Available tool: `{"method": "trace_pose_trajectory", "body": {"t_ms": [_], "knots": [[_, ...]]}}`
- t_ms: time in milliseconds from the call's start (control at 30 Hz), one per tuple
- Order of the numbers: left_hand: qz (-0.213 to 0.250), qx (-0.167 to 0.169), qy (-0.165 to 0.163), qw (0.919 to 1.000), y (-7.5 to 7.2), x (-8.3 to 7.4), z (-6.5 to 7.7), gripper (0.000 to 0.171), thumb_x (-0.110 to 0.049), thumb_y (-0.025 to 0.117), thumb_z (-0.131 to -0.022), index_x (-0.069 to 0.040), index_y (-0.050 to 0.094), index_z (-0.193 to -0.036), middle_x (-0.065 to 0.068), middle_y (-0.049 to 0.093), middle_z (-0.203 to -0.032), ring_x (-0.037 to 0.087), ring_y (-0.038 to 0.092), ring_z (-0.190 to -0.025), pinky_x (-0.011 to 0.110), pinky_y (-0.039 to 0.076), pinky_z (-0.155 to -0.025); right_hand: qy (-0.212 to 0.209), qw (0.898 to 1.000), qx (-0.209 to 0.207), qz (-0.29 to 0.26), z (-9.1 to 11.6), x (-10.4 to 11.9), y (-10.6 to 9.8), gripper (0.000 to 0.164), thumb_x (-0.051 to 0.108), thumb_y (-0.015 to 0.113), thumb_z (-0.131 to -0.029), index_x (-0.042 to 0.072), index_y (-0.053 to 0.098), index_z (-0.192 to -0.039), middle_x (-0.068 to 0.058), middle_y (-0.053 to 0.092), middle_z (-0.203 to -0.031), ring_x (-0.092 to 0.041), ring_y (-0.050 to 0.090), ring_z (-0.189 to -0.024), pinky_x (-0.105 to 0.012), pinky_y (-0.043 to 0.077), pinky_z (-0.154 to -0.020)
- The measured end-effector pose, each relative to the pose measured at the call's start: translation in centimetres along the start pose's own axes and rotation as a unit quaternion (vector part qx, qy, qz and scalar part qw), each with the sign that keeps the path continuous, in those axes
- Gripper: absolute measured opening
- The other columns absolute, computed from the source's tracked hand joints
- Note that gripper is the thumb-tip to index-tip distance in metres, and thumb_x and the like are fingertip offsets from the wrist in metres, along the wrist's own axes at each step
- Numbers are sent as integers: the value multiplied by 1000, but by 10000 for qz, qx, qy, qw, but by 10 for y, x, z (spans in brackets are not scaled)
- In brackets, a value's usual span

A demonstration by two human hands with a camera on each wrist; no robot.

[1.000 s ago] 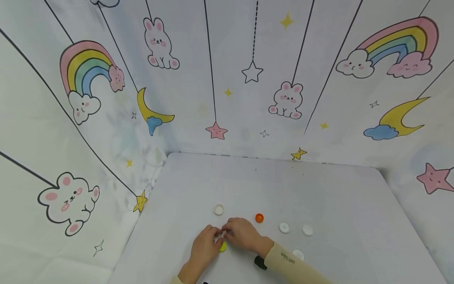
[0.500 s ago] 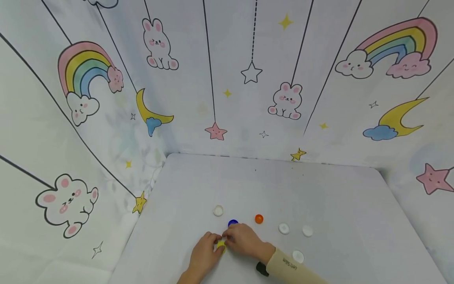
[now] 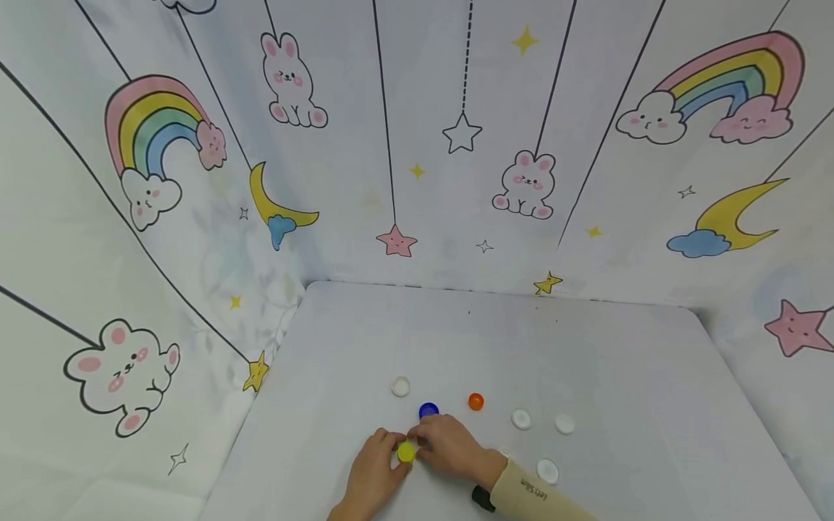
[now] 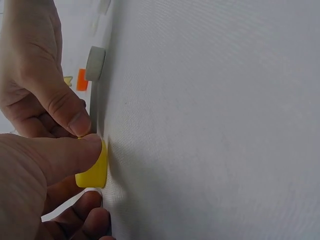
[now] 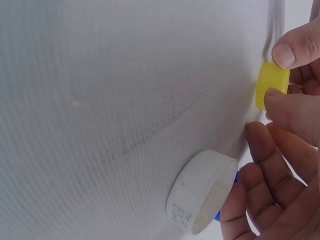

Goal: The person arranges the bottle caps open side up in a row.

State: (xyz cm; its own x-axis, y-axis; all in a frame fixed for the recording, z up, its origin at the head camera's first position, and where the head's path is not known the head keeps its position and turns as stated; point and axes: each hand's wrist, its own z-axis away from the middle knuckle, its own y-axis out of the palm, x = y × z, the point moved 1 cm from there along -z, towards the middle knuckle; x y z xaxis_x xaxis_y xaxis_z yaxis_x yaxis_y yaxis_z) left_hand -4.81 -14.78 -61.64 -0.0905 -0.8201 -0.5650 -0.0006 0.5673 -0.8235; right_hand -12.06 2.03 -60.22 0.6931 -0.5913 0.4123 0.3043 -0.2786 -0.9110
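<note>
A yellow bottle cap (image 3: 406, 452) lies flat on the white table between the two hands. My left hand (image 3: 374, 467) pinches it, with the thumb (image 4: 82, 154) on its side in the left wrist view. From the other side my right hand (image 3: 449, 445) holds it too. Its thumb (image 5: 290, 107) presses the cap's edge in the right wrist view, the other fingers loosely curled. Just beyond the right hand's knuckles is a blue cap (image 3: 428, 410), partly covered by that hand. Beside the right fingers stands a white cap (image 5: 205, 192) with small print on its side.
Farther back lie a white ring-like cap (image 3: 401, 386) and an orange cap (image 3: 476, 401). Several white caps sit to the right, among them one white cap (image 3: 547, 471) by the sleeve. A black object (image 3: 483, 498) is partly under the right forearm. Printed fabric surrounds the table.
The right hand has shifted slightly nearer, uncovering the blue cap behind it. The yellow cap, earlier partly hidden by the left thumb, now shows whole between the hands.
</note>
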Motion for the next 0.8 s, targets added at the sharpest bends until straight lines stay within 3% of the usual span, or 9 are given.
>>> {"method": "trace_pose_trajectory", "body": {"t_ms": [367, 800], "knots": [[-199, -169, -72, 9996, 1, 0, 2, 35, -19, 82, -74, -12, 67, -105, -7, 52, -91, 12, 53, -85, 33, 49, -76, -25, 10000, 4, 51, 0, 4, 2, 30, 24, 79, -82, 20, 73, -111, 15, 64, -93, 4, 51, -77, -22, 46, -75], [-158, -118, -160, 9997, -1, -2, 1, 32, -20, 82, -75, -12, 67, -102, -6, 54, -92, 13, 55, -86, 35, 50, -77, -33, 10000, -31, 17, 0, 6, 3, 27, 25, 78, -83, 22, 73, -110, 17, 62, -91, 4, 50, -77, -22, 45, -75]]}}
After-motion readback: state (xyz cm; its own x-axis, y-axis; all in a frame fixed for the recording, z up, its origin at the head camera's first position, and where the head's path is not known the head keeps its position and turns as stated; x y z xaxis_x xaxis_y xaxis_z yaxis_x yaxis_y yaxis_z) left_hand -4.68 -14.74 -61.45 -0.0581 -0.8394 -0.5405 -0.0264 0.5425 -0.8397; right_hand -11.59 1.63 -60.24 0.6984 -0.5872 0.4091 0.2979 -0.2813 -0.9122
